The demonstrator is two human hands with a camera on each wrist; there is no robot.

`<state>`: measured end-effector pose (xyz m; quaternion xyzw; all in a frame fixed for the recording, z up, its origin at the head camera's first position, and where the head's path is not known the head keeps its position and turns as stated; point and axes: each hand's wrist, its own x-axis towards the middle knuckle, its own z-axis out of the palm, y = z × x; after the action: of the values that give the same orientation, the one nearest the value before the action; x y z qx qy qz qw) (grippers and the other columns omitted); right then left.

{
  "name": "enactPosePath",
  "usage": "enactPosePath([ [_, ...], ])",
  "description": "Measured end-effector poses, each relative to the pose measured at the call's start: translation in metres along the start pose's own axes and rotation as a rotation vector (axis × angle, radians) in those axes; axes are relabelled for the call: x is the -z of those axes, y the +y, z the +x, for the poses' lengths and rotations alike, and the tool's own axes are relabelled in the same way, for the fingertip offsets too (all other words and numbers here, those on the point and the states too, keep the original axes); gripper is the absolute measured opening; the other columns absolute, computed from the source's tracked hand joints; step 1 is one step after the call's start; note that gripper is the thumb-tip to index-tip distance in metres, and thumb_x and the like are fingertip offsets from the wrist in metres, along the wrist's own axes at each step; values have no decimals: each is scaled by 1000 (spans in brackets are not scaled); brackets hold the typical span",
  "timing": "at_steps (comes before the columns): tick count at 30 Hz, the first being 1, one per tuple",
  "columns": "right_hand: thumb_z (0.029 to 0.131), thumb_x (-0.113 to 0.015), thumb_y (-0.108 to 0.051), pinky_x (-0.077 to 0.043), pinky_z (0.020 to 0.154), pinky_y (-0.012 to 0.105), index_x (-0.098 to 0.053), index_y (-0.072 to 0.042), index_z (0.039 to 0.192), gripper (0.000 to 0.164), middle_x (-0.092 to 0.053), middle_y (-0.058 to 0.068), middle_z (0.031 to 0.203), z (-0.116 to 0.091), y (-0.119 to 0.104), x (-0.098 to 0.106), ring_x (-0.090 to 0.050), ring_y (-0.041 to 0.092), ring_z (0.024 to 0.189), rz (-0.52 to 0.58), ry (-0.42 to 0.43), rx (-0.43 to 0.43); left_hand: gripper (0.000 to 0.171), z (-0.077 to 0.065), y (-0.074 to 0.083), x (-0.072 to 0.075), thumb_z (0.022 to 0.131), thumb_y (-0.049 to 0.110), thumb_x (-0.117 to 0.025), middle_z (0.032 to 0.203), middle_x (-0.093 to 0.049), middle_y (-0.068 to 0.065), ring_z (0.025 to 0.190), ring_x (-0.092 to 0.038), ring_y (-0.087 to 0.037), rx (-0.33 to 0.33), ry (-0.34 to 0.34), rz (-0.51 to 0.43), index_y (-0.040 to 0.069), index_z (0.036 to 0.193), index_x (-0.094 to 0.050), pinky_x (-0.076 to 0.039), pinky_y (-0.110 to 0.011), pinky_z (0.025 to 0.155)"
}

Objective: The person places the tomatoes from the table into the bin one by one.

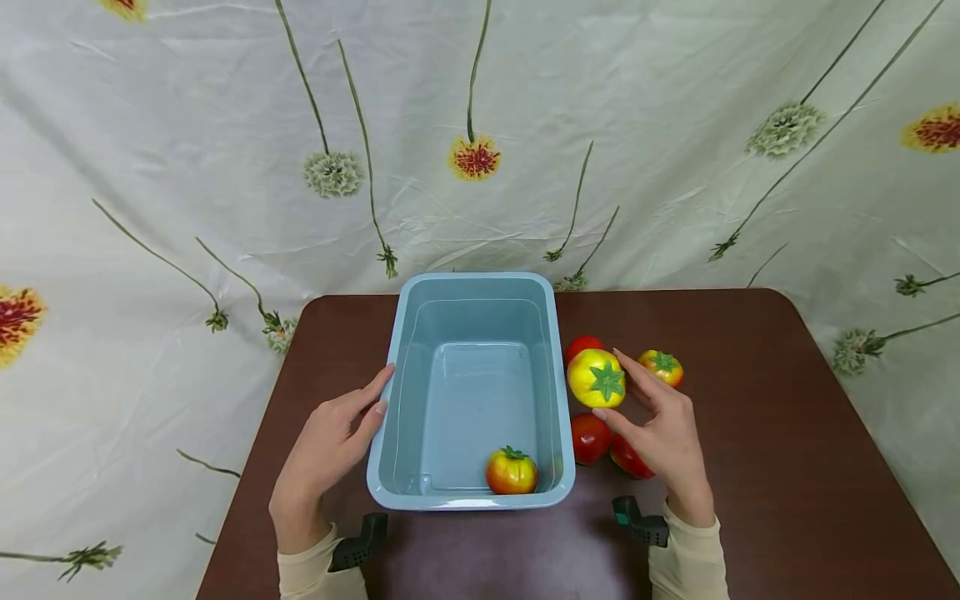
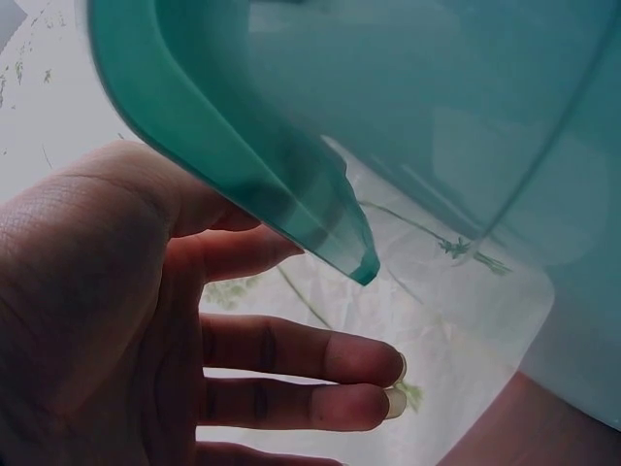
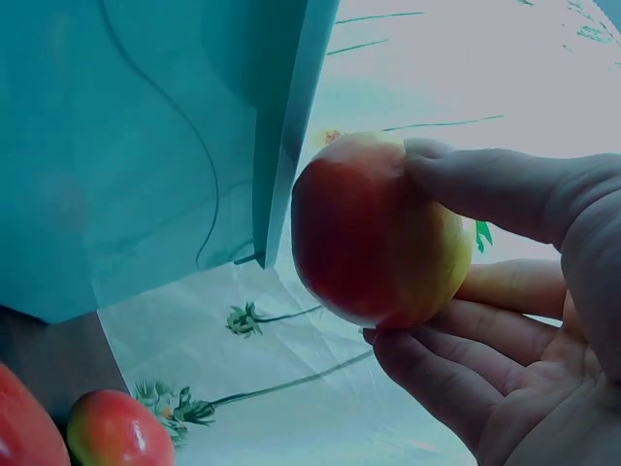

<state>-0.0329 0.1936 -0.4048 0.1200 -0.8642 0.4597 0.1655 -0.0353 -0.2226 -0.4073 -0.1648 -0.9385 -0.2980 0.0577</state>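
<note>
Blue plastic forms a tub (image 1: 558, 392) with rounded corners and a smooth rim, its mouth open upward between the two hands, which are well apart. The left hand (image 1: 324, 446) touches the left rim with fingers stretched out, rather than wrapped round it. The right hand (image 1: 660, 425) pinches a yellow and red tomato (image 1: 596, 377) between thumb and fingers, just outside the right rim. Inside the tub, one tomato (image 1: 512, 473) sits in the near right corner, close to the walls; the tub's floor stretches from it to the far wall.

Beyond the right wall, a red tomato (image 1: 584, 344) shows behind the held one, with two more red tomatoes (image 1: 590, 437) nearer the person and a small orange and yellow tomato (image 1: 666, 371) past the fingertips. From these, the dark brown surface (image 1: 780, 433) widens to the right, up to its slanting edge; its far corners are rounded. Pale cloth (image 1: 645, 167) printed with stemmed flowers lies past the edges. Beige sleeves (image 1: 687, 558) cover both forearms.
</note>
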Motion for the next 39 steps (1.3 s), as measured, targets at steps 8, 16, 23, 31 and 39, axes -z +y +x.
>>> enactPosePath([
  [8,72,-85,-8,-46,90,9,-54,-12,139,74,-65,10,130,-1,-8,-3,-59,-4,116,36,-9,55,49,0,0,-1,101,28,-50,140,-57,-7,119,-63,-27,2,3,1,23,149,-40,-54,-51,92],
  [16,70,-86,-5,-46,92,11,-53,-8,140,77,-62,13,134,-2,-16,-4,-53,-12,119,69,-19,93,49,0,1,0,101,27,-50,140,-57,-7,119,-64,-27,-3,7,6,22,149,-41,-54,-51,92],
  [23,70,-85,-3,-47,92,13,-53,-6,140,77,-60,14,134,-4,-25,-8,-55,-7,120,111,-38,113,49,0,1,0,101,27,-50,140,-57,-7,119,-63,-27,-4,7,10,22,149,-41,-54,-50,92],
  [31,70,-86,-4,-49,92,17,-52,-5,140,77,-59,15,136,-6,-31,-11,-54,-7,122,109,-55,104,49,0,1,-1,101,28,-50,139,-58,-7,117,-65,-27,0,5,5,22,149,-41,-55,-51,91],
  [39,69,-86,-3,-48,93,14,-52,-6,140,78,-59,16,136,-7,-35,-13,-55,-3,123,134,-67,126,49,0,1,-1,101,28,-50,138,-59,-7,117,-65,-27,4,7,8,23,149,-41,-54,-51,91],
])
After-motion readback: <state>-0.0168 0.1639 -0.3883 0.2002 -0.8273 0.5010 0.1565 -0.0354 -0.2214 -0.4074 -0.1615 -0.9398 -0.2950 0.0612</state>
